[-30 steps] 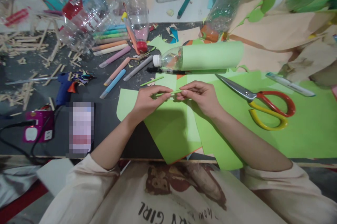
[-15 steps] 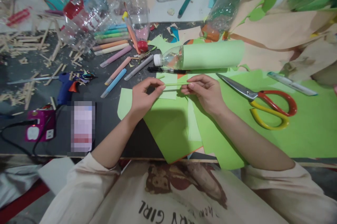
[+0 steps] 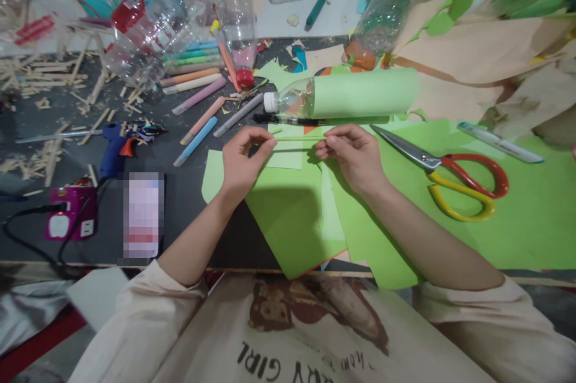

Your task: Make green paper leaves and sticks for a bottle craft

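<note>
A thin green paper strip [image 3: 297, 138] is stretched level between my two hands, looking narrow like a rolled or folded strip. My left hand [image 3: 246, 158] pinches its left end between thumb and fingers. The right end sits in the pinch of my right hand [image 3: 353, 155]. Below them lie green paper sheets [image 3: 288, 209] and a pale green piece [image 3: 288, 158]. Just beyond my hands, a plastic bottle [image 3: 294, 98] wrapped in light green paper [image 3: 366, 93] rests on its side. Open scissors [image 3: 432, 162] with red and yellow handles lie right of my right hand.
On the left are a blue glue gun [image 3: 112, 152], a purple power box [image 3: 69, 213] with cables, a phone [image 3: 143, 215] and scattered wooden sticks [image 3: 49, 74]. Several markers [image 3: 195, 141] lie behind my left hand. Clear bottles [image 3: 234, 11] and peach paper [image 3: 468, 47] fill the back.
My hands have drawn slightly farther apart along the green strip, so more of it shows between them. The things on the table stay where they were.
</note>
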